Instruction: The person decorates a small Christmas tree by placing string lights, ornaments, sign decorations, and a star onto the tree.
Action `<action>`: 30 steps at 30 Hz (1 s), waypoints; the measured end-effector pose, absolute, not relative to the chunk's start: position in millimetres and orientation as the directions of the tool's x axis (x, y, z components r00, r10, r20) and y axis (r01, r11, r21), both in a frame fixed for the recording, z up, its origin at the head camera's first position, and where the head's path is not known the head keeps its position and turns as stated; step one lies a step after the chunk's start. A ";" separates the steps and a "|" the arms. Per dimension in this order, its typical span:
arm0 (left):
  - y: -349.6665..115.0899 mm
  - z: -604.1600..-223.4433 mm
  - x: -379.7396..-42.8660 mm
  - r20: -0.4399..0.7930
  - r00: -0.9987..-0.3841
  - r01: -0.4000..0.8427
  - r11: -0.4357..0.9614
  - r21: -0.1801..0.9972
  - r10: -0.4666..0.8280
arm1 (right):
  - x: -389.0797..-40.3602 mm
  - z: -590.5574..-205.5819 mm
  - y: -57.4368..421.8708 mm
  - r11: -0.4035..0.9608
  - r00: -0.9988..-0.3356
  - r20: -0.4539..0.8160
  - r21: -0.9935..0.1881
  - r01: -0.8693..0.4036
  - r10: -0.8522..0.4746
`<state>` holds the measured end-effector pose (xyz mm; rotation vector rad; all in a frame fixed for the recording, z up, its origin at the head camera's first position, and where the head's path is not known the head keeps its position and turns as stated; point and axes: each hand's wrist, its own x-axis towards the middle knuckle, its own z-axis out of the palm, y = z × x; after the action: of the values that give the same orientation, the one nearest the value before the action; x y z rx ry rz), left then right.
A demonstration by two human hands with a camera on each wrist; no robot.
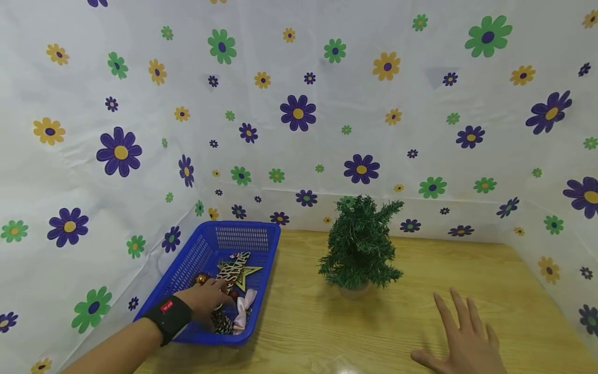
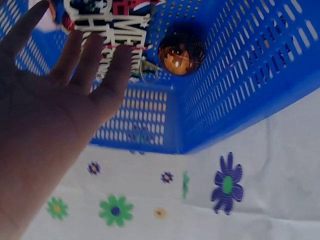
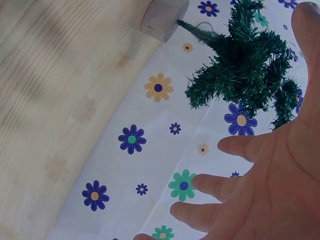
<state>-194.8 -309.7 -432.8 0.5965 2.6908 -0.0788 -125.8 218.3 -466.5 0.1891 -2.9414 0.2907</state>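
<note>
My left hand [image 1: 205, 301] reaches down into a blue plastic basket [image 1: 270, 270], over the ornaments in it. In the left wrist view its fingers [image 2: 111, 75] stretch out, spread, beside a "Merry Christmas" letter sign [image 2: 122, 30] and a shiny copper-coloured ball [image 2: 178, 56]. Around this hand lie a gold-edged star [image 1: 246, 275], a pale pink bow [image 1: 243, 311] and a pine cone [image 1: 223, 324]. Over the table at front right, my right hand [image 1: 467, 343] has its fingers spread and holds nothing. Nearest to it stands a small green artificial Christmas tree [image 1: 361, 244].
The wooden table [image 1: 303, 322] carries the basket at left and the tree near the middle. White cloth walls [image 1: 266, 156] with printed flowers enclose its back and both sides. A pale round base [image 3: 162, 20] holds the tree upright.
</note>
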 end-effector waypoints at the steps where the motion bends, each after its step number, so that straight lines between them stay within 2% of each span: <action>1: -307.9 -434.9 -195.1 -0.373 -0.830 0.450 0.893 -0.005 0.415 | -125.7 -466.9 219.5 0.972 -0.977 0.186 -0.186 -0.142 -0.107; 7: -297.0 -448.3 -198.3 -0.297 -0.790 0.599 0.779 -0.185 0.537 | -124.0 -467.6 224.1 0.971 -0.982 0.164 -0.199 -0.129 -0.097; 12: -298.1 -456.3 -198.1 -0.234 -0.769 0.639 0.722 -0.265 0.595 | -122.6 -469.0 226.3 0.976 -0.985 0.156 -0.192 -0.103 -0.073; 17: -304.1 -450.1 -195.2 -0.232 -0.761 0.647 0.733 -0.207 0.606 | -122.1 -470.7 228.2 0.977 -0.988 0.143 -0.193 -0.089 -0.062; 21: -309.5 -435.6 -192.5 -0.233 -0.778 0.619 0.775 -0.125 0.584 | -123.2 -471.7 227.8 0.975 -0.988 0.137 -0.201 -0.097 -0.070; 25: -316.5 -417.1 -189.5 -0.192 -0.827 0.550 0.831 -0.081 0.529 | -123.7 -472.8 227.4 0.973 -0.987 0.140 -0.203 -0.108 -0.080; 30: -327.3 -388.0 -186.2 -0.058 -0.904 0.426 0.905 -0.021 0.424 | -122.4 -473.7 226.9 0.974 -0.985 0.154 -0.197 -0.110 -0.080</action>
<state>-186.2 -327.3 -388.0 0.6726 3.0144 -0.0509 -122.4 226.9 -473.7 0.1436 -2.9768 0.3085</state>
